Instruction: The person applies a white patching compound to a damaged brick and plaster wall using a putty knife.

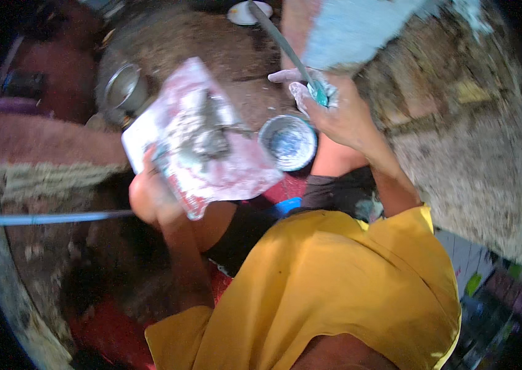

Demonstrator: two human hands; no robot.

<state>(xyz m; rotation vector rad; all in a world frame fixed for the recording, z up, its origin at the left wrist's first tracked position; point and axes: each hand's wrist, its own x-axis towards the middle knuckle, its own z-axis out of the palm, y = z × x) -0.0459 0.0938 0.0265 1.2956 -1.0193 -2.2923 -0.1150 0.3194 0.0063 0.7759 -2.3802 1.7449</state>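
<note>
My left hand [156,191] grips the near left edge of a pinkish-white sheet or board [245,176], thumb on top. A mound of grey-white paste [202,132] lies in its middle, and the sheet is smeared around it. My right hand [341,114], its fingers whitened, is closed around the teal handle of a long knife [282,46]. The grey blade points up and away to the left, clear of the paste. Between my hands, close to my right knee, stands a round tub [287,143] coated inside with white residue.
A metal pot [124,89] stands beyond the sheet at the far left, and a white plate [250,13] lies at the far edge. A rough, patchy wall [458,166] rises close on my right. At left, a pale blue bar [51,218] runs across beside a reddish ledge [51,142].
</note>
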